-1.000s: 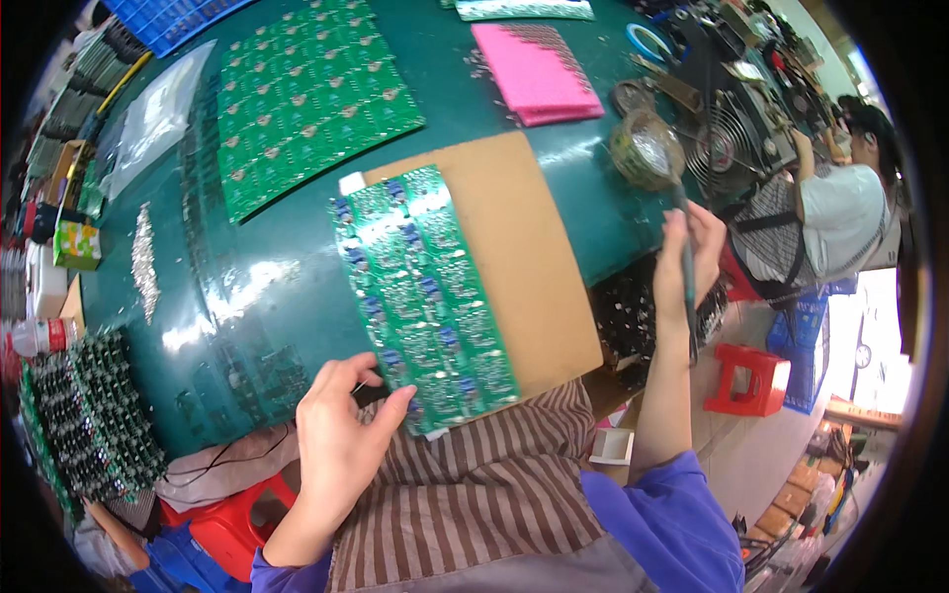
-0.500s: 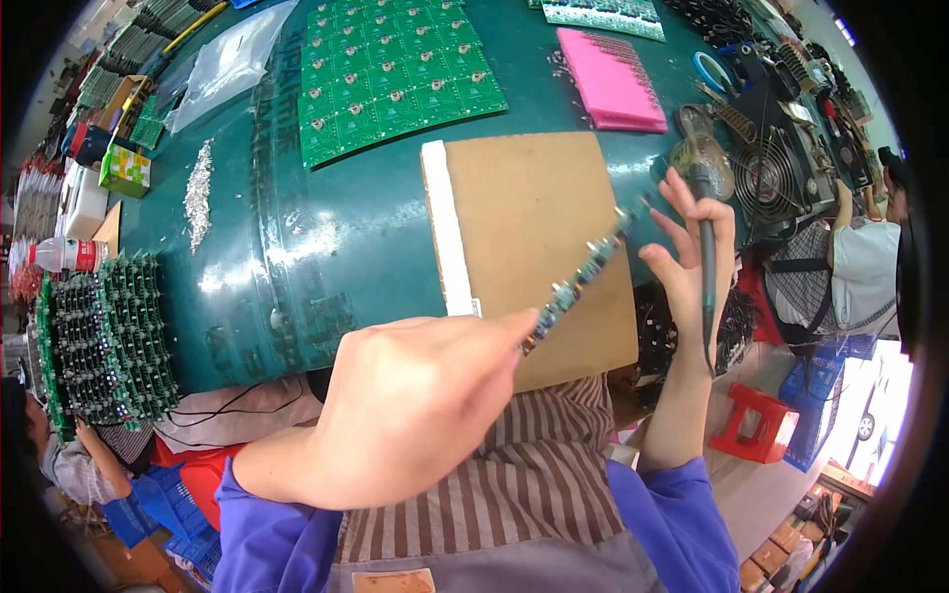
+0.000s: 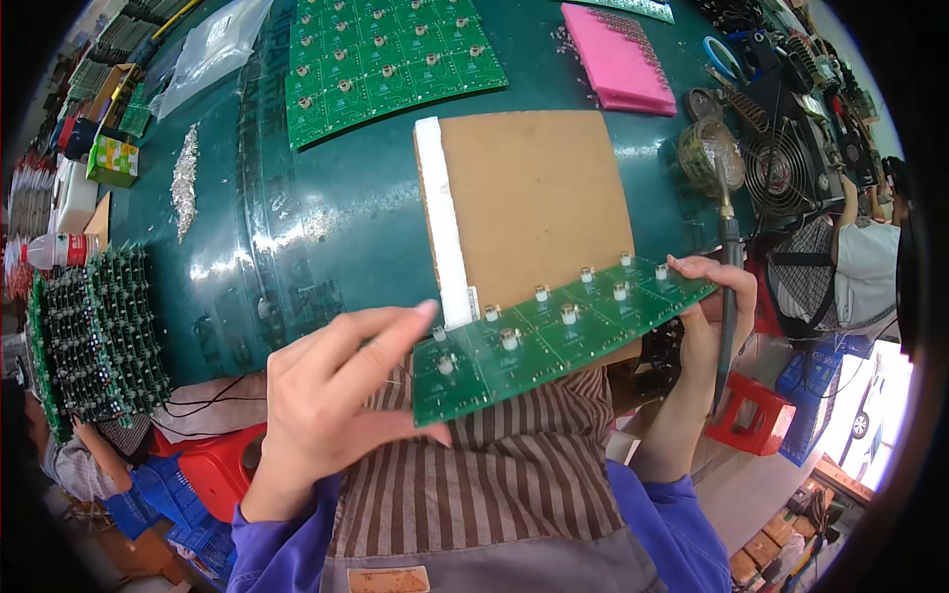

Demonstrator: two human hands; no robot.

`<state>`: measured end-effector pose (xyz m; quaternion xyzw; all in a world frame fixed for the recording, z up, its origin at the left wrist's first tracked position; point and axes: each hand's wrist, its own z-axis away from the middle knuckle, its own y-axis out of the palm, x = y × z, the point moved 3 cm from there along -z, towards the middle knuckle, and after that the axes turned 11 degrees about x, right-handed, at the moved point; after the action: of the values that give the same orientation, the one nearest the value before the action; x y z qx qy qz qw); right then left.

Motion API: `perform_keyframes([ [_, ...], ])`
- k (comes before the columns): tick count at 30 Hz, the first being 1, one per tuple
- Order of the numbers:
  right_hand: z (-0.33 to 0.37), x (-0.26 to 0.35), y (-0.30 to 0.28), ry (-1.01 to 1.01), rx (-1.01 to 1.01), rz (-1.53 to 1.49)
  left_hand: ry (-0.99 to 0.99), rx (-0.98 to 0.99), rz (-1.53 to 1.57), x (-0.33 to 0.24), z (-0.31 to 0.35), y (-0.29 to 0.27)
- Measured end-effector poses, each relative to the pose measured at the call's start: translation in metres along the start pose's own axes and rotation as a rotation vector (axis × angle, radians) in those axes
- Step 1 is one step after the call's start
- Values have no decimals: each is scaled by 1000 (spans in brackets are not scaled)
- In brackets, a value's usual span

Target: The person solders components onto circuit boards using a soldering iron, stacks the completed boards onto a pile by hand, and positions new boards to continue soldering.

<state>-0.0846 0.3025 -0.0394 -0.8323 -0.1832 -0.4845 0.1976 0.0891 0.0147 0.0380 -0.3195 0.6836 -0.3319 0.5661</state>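
Turned from edge-on half a second ago, the circuit board (image 3: pixel 583 331) now shows its flat green face with small white-topped parts; the left hand (image 3: pixel 331 395) has drawn back from mid-lap to the board's left end, and the right hand (image 3: pixel 704 326) has taken the other end. Nearest me is the striped apron (image 3: pixel 474 504); the board hangs tilted just above it, between the two hands, overlapping the near edge of a brown sheet. The left hand's thumb and forefinger stand wide apart, the thumb at the lower corner and the forefinger by the upper one; whether they press on the board I cannot tell. The right hand is closed on the board's right end with its fingertips, and keeps a dark soldering iron (image 3: pixel 729 296) tucked upright in it as well, tip pointing away from the person. Beyond lies the brown sheet (image 3: pixel 534 208) with its white strip (image 3: pixel 442 217), on the teal table (image 3: pixel 336 247); a stack of boards (image 3: pixel 94 336) stands off to the left, with a line of silvery bits (image 3: pixel 185 183) past it; farther off are a large green panel (image 3: pixel 381 54) and a pink foam block (image 3: pixel 623 64); to the right, a fan (image 3: pixel 781 173) sits near a co-worker in a pale shirt (image 3: pixel 865 267).
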Motion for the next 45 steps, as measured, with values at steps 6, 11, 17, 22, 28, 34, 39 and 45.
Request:
perform_keyframes([
  [6,0,2,3,-11,-9,-3,-191,-13,-21,26,19,32],
  [11,1,0,3,-2,-18,-6,-167,-67,55,31,16,45],
  [17,3,1,1,5,-16,-9,-144,-88,72,35,20,51],
  [22,7,2,-1,38,-28,41,-47,-142,65,34,24,54],
  [28,9,2,-5,33,-20,56,117,-137,-52,34,22,56],
  [34,5,5,-1,0,34,70,135,-162,-216,31,27,54],
  [39,3,8,2,3,-53,-110,-20,-350,-92,44,46,34],
  [45,6,3,-3,45,740,542,-619,-808,730,70,120,-25],
])
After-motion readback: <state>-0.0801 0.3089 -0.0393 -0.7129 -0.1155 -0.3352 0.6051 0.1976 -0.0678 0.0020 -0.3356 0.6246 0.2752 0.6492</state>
